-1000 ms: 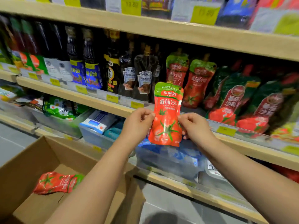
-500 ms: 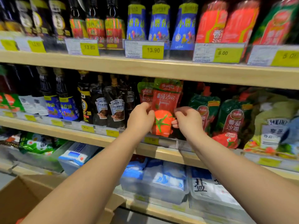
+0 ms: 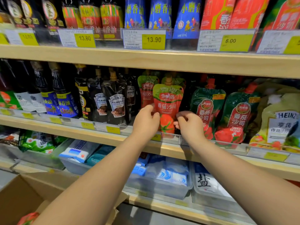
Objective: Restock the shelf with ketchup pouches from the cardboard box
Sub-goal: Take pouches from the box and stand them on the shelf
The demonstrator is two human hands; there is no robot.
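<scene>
**Two hands steadying one ketchup pouch on the middle shelf**

Both hands meet at a red-and-green ketchup pouch standing upright at the front of the wooden shelf. Left hand pinches its left edge; right hand curls narrow against the right edge, contact unclear. More matching pouches stand just behind. Dark glossy Heinz sauce pouches crowd the left side; green-topped ketchup pouches sit to the right. A clear plastic rail with yellow price tags fronts the row. Below, lidded clear tubs hold soft salt bags. Cardboard box at lower left, another pouch peeking inside.
</scene>
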